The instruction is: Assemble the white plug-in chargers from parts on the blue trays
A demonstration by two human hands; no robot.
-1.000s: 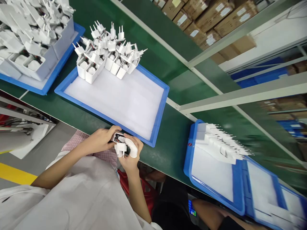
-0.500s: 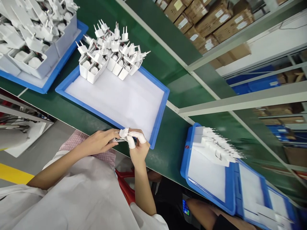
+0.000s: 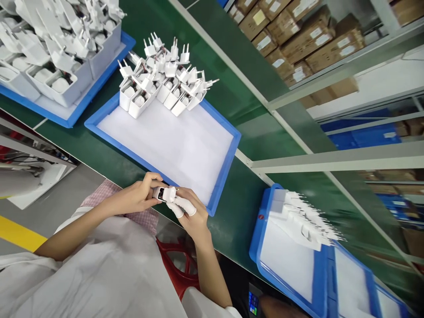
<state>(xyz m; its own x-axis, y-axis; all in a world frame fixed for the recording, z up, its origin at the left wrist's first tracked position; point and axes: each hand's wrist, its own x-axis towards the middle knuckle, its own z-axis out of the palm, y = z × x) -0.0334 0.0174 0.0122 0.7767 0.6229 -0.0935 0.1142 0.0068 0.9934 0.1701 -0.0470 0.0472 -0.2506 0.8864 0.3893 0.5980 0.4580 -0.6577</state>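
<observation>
Between my two hands is a white plug adapter (image 3: pixel 164 194), its housing partly open with dark parts inside. My left hand (image 3: pixel 141 194) grips the housing from the left. My right hand (image 3: pixel 194 216), with white finger cots on two fingers, pinches the pin end on the right. Just beyond lies a blue tray (image 3: pixel 162 174) with a white liner. At its far side stand several white adapter housings (image 3: pixel 141 104), their pin caps loose on top.
A second blue tray (image 3: pixel 71 119) at the upper left is crowded with similar white housings. To the right, another blue tray (image 3: pixel 256 238) holds a row of white adapters (image 3: pixel 303 221). A red stool (image 3: pixel 179 260) is below the green bench (image 3: pixel 232 229). Cartons (image 3: pixel 318 37) fill shelves behind.
The adapter has turned in my hands, so its open housing now shows. My right hand has shifted slightly down and right. The whole view has shifted a little.
</observation>
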